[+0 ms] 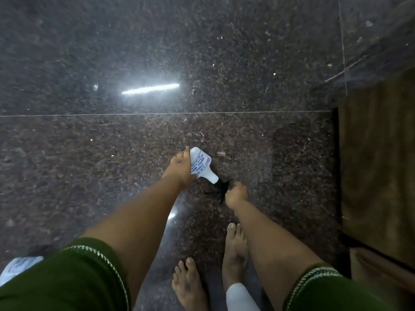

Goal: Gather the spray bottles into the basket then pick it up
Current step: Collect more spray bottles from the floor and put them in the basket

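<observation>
A white spray bottle (203, 166) with a printed label and a black trigger head (221, 187) hangs tilted above the dark granite floor, its base pointing away from me. My left hand (179, 169) is wrapped around the bottle's body from the left. My right hand (237, 195) is curled closed against the black trigger head at the lower right. Another white labelled bottle (20, 265) shows at the bottom left edge, partly hidden behind my green sleeve. No basket is in view.
A brown wooden piece of furniture (377, 176) runs along the right side. Bare feet (190, 286) stand on the polished floor below my arms. A ceiling light's reflection (150, 89) glares on the floor ahead.
</observation>
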Available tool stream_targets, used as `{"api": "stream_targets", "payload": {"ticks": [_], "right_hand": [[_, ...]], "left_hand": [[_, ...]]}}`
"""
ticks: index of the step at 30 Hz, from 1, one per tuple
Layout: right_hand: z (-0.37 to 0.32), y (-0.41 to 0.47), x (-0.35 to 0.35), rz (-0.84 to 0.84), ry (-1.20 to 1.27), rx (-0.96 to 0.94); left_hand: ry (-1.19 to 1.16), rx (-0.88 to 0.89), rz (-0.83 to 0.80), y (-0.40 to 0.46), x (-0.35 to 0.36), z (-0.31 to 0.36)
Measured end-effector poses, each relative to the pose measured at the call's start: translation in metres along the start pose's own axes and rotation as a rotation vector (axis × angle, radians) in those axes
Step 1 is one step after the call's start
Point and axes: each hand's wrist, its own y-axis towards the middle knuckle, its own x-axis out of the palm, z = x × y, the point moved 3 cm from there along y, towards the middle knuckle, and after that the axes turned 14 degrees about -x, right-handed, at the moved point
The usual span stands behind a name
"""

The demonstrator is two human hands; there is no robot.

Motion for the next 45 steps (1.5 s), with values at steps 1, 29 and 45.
{"api": "stream_targets", "payload": {"ticks": [1, 29, 45], "right_hand": [[0.003, 0.006, 0.006, -0.015, 0.027, 0.02], [-0.077, -0.17, -0.194, 0.171, 1.053, -0.338], [-0.042, -0.554, -0.392, 0.717, 1.17, -0.299]], "left_hand": [[-0.013, 0.021, 0.0, 0.007, 0.005, 0.002], [-0.633, -0.096, -0.215, -0.196, -0.107, 0.111], [-0.282, 0.359, -0.28, -0.55, -0.246, 0.239]]}}
